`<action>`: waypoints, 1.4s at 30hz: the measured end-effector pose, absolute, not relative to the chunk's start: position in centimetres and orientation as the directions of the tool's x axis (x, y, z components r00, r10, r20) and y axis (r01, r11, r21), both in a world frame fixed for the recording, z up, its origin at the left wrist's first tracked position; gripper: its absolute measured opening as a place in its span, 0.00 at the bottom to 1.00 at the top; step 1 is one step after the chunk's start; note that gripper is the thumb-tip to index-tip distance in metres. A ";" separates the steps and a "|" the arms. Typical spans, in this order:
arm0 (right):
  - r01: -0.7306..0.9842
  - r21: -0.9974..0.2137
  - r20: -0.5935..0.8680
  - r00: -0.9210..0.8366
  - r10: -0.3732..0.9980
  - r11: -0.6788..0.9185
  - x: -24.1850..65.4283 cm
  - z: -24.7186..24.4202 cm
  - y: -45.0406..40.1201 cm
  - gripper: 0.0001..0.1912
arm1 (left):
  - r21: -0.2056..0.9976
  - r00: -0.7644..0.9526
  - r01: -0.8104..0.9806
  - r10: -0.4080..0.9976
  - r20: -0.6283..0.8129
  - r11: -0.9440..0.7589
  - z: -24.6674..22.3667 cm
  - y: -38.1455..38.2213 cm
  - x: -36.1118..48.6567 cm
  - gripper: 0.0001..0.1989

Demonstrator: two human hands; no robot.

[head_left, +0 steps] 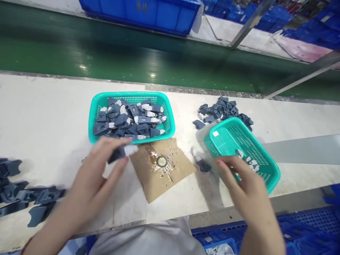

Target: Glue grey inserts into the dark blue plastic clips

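Note:
My left hand (97, 175) pinches a dark grey-blue plastic part (117, 154) with a white end piece, just below the front rim of the left green basket (91, 120). That basket is heaped with similar parts (143, 120) that have white ends. My right hand (241, 186) hovers at the near side of the right green basket (275, 173), thumb and forefinger together; whatever they may hold is too blurred to make out. Small white pieces (248, 161) lie in this basket. Between my hands, a round metal lid-like dish (162, 161) sits on wet brown cardboard (148, 187).
A pile of dark parts (225, 109) lies behind the right basket, and more dark parts (39, 194) lie at the left. One dark part (203, 165) rests beside the cardboard. Beyond the white table (53, 106) runs a green surface (111, 67). Blue bins (140, 16) stand behind.

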State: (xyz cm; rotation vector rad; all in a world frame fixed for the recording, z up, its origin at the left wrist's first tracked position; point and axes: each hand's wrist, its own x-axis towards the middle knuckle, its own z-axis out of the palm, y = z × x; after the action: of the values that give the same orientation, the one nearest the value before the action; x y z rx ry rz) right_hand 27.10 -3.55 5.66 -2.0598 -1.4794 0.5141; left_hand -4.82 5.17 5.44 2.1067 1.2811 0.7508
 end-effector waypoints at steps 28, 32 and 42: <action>0.506 -0.442 -0.070 0.804 0.591 -0.741 35.5 4.4 -0.9 0.11 | 0.399 0.533 0.743 0.835 0.133 -0.538 6.3 12.3 -3.3 0.30; 0.391 -0.856 0.135 0.800 0.585 -0.338 32.3 4.7 -1.5 0.11 | 0.353 0.504 0.691 0.771 0.390 -0.631 6.8 9.0 -6.1 0.19; 0.231 -0.955 -0.057 0.476 0.877 -0.188 23.7 1.8 -0.7 0.17 | 0.334 -0.179 0.942 0.883 0.434 0.027 3.6 -0.1 -18.1 0.11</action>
State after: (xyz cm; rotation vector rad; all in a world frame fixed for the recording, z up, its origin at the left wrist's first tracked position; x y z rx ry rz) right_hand 23.69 -0.73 1.84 -1.6918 -0.9583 0.7835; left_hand -18.11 -0.05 3.59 2.0768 2.3232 0.9125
